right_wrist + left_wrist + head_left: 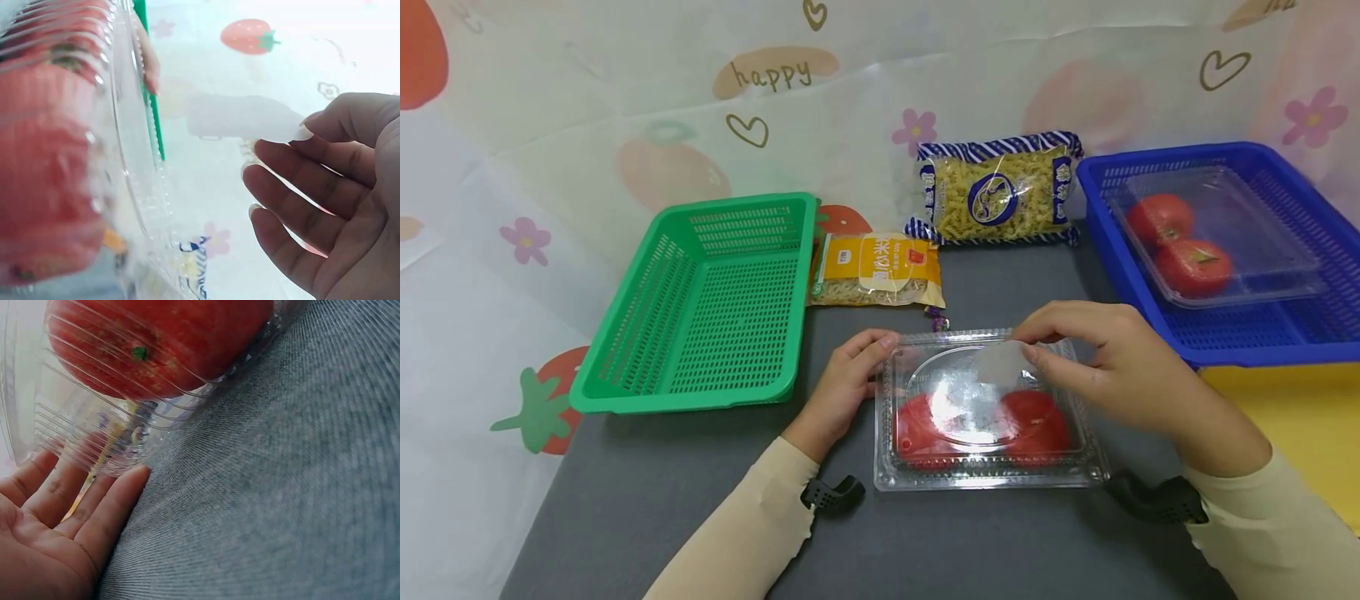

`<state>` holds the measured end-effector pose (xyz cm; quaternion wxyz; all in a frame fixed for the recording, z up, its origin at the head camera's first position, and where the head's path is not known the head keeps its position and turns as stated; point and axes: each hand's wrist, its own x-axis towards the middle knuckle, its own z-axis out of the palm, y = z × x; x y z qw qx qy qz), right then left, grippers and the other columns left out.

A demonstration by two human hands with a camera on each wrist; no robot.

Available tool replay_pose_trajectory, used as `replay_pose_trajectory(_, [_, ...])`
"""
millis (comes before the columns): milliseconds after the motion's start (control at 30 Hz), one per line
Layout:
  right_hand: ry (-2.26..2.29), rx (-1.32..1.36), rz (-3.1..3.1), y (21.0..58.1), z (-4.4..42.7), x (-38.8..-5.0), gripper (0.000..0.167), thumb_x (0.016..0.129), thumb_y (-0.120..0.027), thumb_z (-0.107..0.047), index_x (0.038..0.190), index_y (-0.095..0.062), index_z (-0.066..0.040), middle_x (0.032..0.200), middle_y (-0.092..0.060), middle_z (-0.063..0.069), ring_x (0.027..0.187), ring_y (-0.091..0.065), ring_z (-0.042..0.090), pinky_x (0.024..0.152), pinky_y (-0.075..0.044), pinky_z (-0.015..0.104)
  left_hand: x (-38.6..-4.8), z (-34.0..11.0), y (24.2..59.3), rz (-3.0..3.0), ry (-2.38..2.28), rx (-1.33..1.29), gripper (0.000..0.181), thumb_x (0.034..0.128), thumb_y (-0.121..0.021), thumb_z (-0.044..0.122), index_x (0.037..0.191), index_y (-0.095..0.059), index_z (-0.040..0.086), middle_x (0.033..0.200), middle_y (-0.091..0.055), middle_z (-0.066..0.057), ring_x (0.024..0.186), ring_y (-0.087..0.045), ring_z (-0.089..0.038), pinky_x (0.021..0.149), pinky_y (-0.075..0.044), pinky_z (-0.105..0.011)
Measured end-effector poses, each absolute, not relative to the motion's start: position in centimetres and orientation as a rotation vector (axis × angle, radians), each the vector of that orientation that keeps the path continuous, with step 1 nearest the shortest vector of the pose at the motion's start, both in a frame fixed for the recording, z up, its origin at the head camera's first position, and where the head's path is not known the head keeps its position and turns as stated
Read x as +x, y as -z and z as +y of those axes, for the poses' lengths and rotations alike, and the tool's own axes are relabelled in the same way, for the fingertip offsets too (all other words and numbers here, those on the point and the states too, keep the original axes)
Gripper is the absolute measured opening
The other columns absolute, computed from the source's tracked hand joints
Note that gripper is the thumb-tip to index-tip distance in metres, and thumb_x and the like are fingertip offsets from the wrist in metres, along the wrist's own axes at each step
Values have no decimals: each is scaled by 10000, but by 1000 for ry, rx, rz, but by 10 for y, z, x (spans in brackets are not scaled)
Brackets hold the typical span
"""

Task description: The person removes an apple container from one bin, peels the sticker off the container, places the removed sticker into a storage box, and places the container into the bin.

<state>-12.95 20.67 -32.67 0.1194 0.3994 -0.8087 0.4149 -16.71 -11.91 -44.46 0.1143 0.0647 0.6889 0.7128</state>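
Note:
A clear lidded plastic container (pixel 985 479) with red tomatoes (pixel 1033 427) inside sits on the grey table before me. My left hand (pixel 848 379) holds its left side near the far corner; in the left wrist view the fingers (pixel 103 503) touch the ribbed wall beside a tomato (pixel 162 347). Over the far right part of the lid, my right hand (pixel 1120 367) pinches a small whitish, paper-like label (pixel 244 117) between thumb and index finger. The other right fingers (pixel 294 200) are loosely bent. In the head view the label lies flat-looking above the lid.
A green basket (pixel 692 400) stands to the left. A yellow pasta bag (pixel 880 262) and a blue-striped pasta bag (pixel 1000 196) lie at the back. On the right, a blue basket (pixel 1277 333) holds another clear container (pixel 1262 242) with two tomatoes, beside a yellow surface (pixel 1292 425).

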Motion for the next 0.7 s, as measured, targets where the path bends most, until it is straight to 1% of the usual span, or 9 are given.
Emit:
replay_pose_trajectory(100, [-1178,1143,-2359,325,214,-128,363,900,-777,134,1129,-809,-146,1062,-772,-53,946,-702,103,875,-541,171,-167,-117,445,2026,-2095,190,430,1101,-611,390,1304,-694,20,1211,-733,-123,1032,-702,-230,798,-629,-359])
replay_pose_trajectory(200, [-1145,1114,-2362,324,224,-126,394,873,-779,159,1124,-809,-142,1058,-767,-59,932,-697,92,873,-530,151,-166,-116,443,2025,-2096,192,427,1099,-611,393,1297,-700,25,1210,-729,-116,1039,-699,-232,806,-630,-361])
replay_pose_trajectory(400, [-1032,1008,-2439,323,251,-117,367,892,-792,134,1125,-806,-149,1037,-765,-73,912,-682,53,875,-515,121,-166,-117,446,2010,-2111,193,423,1094,-617,397,1286,-704,30,1224,-731,-133,1058,-700,-241,804,-629,-363])
replay_pose_trajectory(533, [-966,886,-2498,329,272,-109,330,917,-798,101,1118,-814,-160,1028,-773,-51,917,-682,28,878,-503,101,-167,-117,447,2016,-2101,195,433,1094,-612,414,1284,-704,36,1236,-733,-133,1079,-705,-255,807,-627,-366])
replay_pose_trajectory(633, [-941,802,-2520,335,289,-104,333,913,-790,125,1103,-822,-147,1033,-775,-49,923,-680,-6,851,-513,92,-168,-117,447,2014,-2100,199,429,1095,-608,413,1285,-703,40,1240,-738,-125,1097,-710,-264,812,-627,-376])
replay_pose_trajectory(700, [-935,754,-2522,340,301,-100,350,894,-783,166,1087,-825,-123,1040,-769,-79,934,-673,-38,835,-516,86,-168,-116,448,2005,-2104,194,419,1098,-607,407,1282,-702,43,1234,-742,-119,1100,-712,-263,817,-626,-379])
